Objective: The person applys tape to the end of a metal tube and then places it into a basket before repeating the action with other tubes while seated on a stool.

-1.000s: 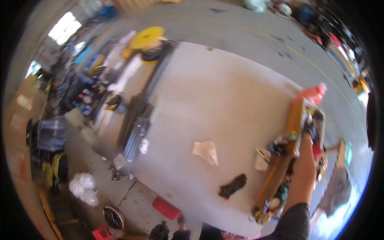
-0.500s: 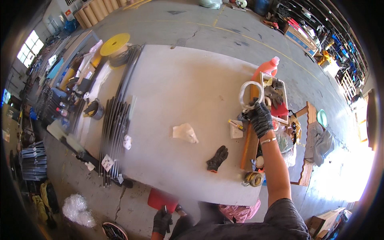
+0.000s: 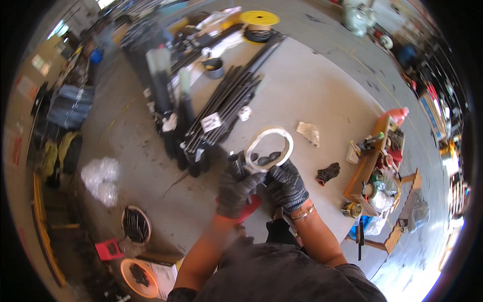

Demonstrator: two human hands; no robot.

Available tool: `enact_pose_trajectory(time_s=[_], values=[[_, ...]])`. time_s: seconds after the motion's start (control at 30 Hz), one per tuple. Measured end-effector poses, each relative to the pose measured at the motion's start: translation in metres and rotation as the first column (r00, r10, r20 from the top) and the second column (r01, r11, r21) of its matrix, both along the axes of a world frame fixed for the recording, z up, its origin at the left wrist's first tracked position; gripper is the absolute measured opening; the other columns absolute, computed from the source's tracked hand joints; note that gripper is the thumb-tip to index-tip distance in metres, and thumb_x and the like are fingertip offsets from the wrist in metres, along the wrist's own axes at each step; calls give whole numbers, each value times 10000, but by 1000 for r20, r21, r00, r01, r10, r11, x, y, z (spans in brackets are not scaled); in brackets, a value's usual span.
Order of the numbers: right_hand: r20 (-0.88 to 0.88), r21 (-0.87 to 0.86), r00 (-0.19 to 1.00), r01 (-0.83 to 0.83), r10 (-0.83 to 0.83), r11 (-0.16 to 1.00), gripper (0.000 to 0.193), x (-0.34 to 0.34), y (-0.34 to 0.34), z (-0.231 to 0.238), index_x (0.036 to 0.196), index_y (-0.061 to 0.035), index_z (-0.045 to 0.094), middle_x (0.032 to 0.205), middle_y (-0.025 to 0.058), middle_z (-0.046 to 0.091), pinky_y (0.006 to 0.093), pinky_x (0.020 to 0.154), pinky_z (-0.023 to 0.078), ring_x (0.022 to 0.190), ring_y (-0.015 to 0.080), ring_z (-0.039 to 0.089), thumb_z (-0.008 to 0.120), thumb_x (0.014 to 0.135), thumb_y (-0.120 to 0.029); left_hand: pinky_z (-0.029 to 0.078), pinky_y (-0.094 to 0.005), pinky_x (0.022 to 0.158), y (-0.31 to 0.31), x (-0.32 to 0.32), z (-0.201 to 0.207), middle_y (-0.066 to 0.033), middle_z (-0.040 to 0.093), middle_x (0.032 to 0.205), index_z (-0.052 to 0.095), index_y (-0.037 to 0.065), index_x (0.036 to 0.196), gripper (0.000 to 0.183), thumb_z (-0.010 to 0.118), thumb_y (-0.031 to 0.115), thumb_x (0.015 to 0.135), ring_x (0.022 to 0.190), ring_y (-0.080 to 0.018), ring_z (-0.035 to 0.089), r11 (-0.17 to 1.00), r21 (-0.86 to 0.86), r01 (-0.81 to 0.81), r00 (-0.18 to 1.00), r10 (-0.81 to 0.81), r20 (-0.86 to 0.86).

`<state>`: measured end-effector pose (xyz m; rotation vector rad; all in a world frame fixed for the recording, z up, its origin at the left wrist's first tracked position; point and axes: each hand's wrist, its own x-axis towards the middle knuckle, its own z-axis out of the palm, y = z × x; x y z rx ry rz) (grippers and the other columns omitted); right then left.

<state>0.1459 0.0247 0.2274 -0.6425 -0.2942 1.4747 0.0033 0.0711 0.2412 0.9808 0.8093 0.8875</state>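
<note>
Both of my hands wear dark grey knit gloves and hold a narrow white ring that looks like a roll of tape [image 3: 289,146], up in front of me near the table's edge. My left hand [image 3: 237,189] is closed on its lower left side. My right hand [image 3: 287,186] grips the lower right side, with fingertips showing through the ring's opening. To the right, a loose dark glove [image 3: 328,173] lies on the grey table [image 3: 322,85]. Beyond the ring is a crumpled pale piece of paper or cloth [image 3: 308,133].
Bundled dark rods [image 3: 224,105] lie on the table's left part, near a yellow-topped spool [image 3: 259,18]. A wooden tray [image 3: 363,171] of supplies lines the right edge, beside a pink bottle [image 3: 397,116]. A red stool [image 3: 249,209] stands below my hands; floor containers [image 3: 138,278] sit lower left.
My right hand has brought the white tape roll from the tray to in front of me. My left hand has risen from beside the red stool to grip it. The view has turned left.
</note>
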Motion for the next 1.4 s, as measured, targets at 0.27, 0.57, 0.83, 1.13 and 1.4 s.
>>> enact_pose_trajectory(time_s=[0.27, 0.57, 0.83, 1.13, 1.4], values=[[703, 108, 626, -562, 336, 820, 683, -33, -16, 58, 1143, 31, 539, 1085, 106, 599, 332, 906, 422, 1003, 188, 557, 613, 792, -550, 499, -289, 739, -22, -122, 54, -132, 647, 948, 640, 25, 963, 198, 676, 45, 769, 855, -211, 635, 752, 566, 339, 883, -47, -467], [949, 212, 316, -633, -2, 745, 265, -82, -27, 77, 1140, 25, 541, 973, 118, 615, 298, 777, 473, 867, 178, 591, 552, 895, -73, 469, -228, 732, -36, -178, 39, 7, 611, 980, 583, 50, 1112, 579, 836, 74, 591, 763, -76, 531, 898, 420, -129, 979, 184, -94], [946, 302, 91, -605, -313, 737, 215, -111, -37, 80, 1026, -15, 575, 916, 150, 594, 382, 717, 463, 831, 327, 578, 620, 825, -75, 476, -247, 822, -63, -167, 51, -23, 553, 1046, 519, 37, 1091, 463, 745, -40, 695, 941, -106, 542, 884, 411, -225, 964, 139, 228], [794, 402, -113, -640, -597, 655, 353, -106, -40, 78, 1023, -15, 545, 924, 169, 601, 414, 698, 476, 804, 353, 582, 673, 693, -27, 470, -217, 727, -73, -162, 63, 25, 572, 848, 537, 41, 991, 287, 682, -34, 755, 804, -55, 545, 936, 326, -136, 990, 137, 21], [876, 414, -75, -387, -476, 824, 419, -110, -50, 80, 1153, -61, 567, 825, 163, 625, 384, 662, 490, 708, 336, 597, 659, 745, -66, 438, -220, 650, -80, -148, 64, 46, 544, 738, 556, 45, 952, 219, 667, -16, 774, 686, -42, 477, 932, 345, -110, 988, 142, -67]])
